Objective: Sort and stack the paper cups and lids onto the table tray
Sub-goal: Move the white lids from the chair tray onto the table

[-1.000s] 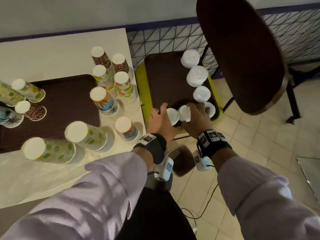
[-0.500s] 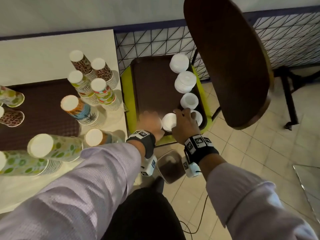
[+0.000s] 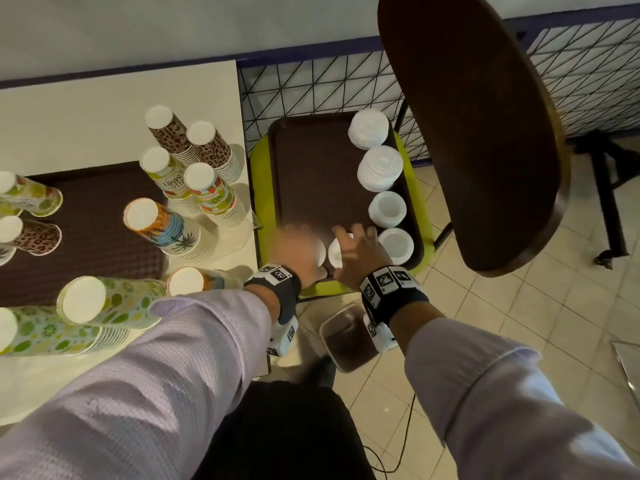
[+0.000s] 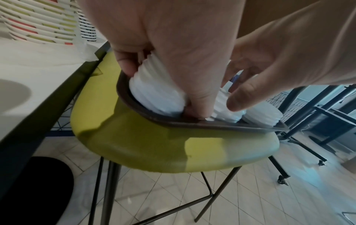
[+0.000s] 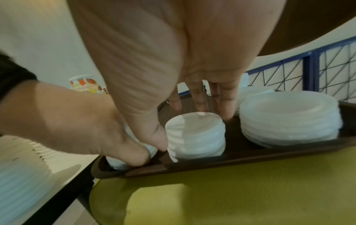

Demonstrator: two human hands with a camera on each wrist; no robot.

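Item: our left hand (image 4: 173, 50). Its fingers (image 4: 125, 64) curl round a short stack of white lids (image 4: 154, 94) at the near left corner of the brown tray (image 3: 311, 174), thumb on one side, other fingers on the far side.

Item: our right hand (image 3: 356, 258). Its fingers (image 5: 225, 103) are nearly straight and slightly spread behind a second short lid stack (image 5: 194, 135), the thumb beside its near left edge; we cannot tell whether it presses the stack.

Item: the brown tray, lying on a yellow-green stool seat (image 4: 173, 146) just beside the desk (image 3: 104, 109). Four more white lid stacks line its right edge, nearest one (image 3: 396, 245) close to our right hand, farthest one (image 3: 369, 128) at the back corner.

Item: inverted stacks of printed paper cups on the desk, among them leopard-print (image 3: 166, 133), fruit-print (image 3: 211, 192) and palm-print (image 3: 162, 230). A second brown tray (image 3: 86, 230) on the desk carries further cups at its left.

Item: dark wooden chair back (image 3: 467, 126), right of the stool.
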